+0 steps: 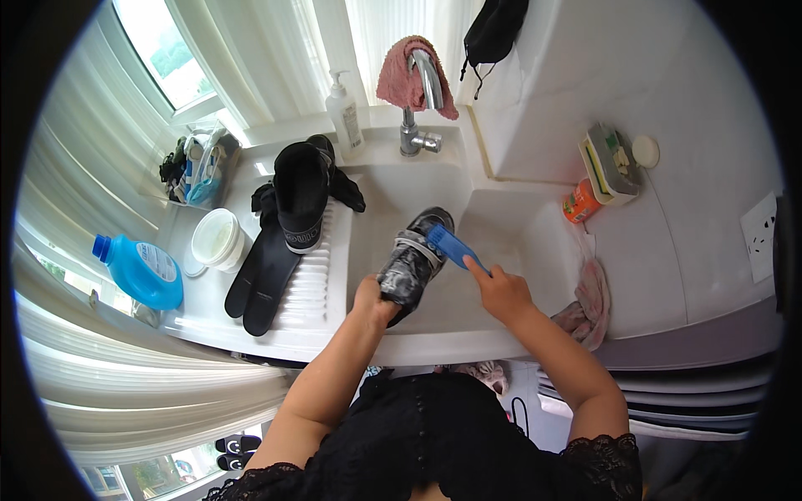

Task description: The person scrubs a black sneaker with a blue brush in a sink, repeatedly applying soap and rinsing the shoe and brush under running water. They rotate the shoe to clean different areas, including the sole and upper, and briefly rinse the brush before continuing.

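Over the white sink (522, 288), my left hand (374, 302) grips a black shoe (406, 271) by its near end, its toe pointing away from me. Whitish suds streak the shoe's upper. In my right hand (504, 294) is a blue scrub brush (451, 246), its bristles against the far part of the shoe. My right index finger lies along the brush's handle. A second black shoe (302, 196) stands on the ribbed washboard (311, 288) to the left, beside two black insoles (266, 288).
Left of the washboard are a white tub (219, 240), a blue detergent bottle (146, 271) and a bin of small items (203, 167). A pump bottle (343, 113) stands at the back, near the faucet (409, 138) draped with a pink cloth (401, 71). Damp cloths (591, 305) hang over the right rim.
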Demonstrator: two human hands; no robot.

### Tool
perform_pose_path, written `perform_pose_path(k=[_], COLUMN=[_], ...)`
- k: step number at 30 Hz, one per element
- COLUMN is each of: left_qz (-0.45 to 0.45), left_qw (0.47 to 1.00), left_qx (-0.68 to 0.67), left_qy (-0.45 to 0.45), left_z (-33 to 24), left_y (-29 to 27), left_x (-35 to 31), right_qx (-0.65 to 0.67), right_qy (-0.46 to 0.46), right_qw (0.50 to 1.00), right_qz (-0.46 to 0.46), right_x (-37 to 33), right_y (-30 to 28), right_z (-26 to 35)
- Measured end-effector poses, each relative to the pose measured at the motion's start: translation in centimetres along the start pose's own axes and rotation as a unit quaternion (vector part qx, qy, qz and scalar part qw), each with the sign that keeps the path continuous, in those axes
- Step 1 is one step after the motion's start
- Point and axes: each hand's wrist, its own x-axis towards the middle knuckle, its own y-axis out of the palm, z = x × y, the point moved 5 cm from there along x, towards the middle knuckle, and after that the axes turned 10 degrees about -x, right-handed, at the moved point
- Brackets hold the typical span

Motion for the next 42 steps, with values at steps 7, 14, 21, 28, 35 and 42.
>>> perform_pose_path(k=[7,14,21,28,35,42], left_qz=[-0.043,-0.001,0.004,0.054,0.14,-0.007], left_qw=[0.997,0.998,0.999,0.994,0.978,0.947], left_qx=[0.026,0.059,0.044,0.091,0.127,0.318], left_qy=[0.057,0.009,0.028,-0.019,-0.083,-0.049], left_z=[0.1,1.9,0.2,0.7,1.0,0.5], left_y=[1.1,-0.6,2.2,0.3,0.6,-1.8], left_x=[-2.0,-0.5,-3.5,-1.0,-0.5,-1.2], right_qx=[0.008,0.123,0.269,0.331,0.464,0.476], right_qy=[-0.012,0.056,0.038,0.05,0.048,-0.024], right_qw=[0.997,0.989,0.96,0.941,0.883,0.879], right_qz=[-0.07,-0.055,-0.074,-0.041,-0.053,0.002], right_x=[3.6,4.6,0.8,6.2,8.7,9.9], right_y=[0.1,-2.1,-1.0,-5.3,-3.6,-5.1], right_z=[1.7,0.4,-4.4,-2.8,-3.3,-1.5])
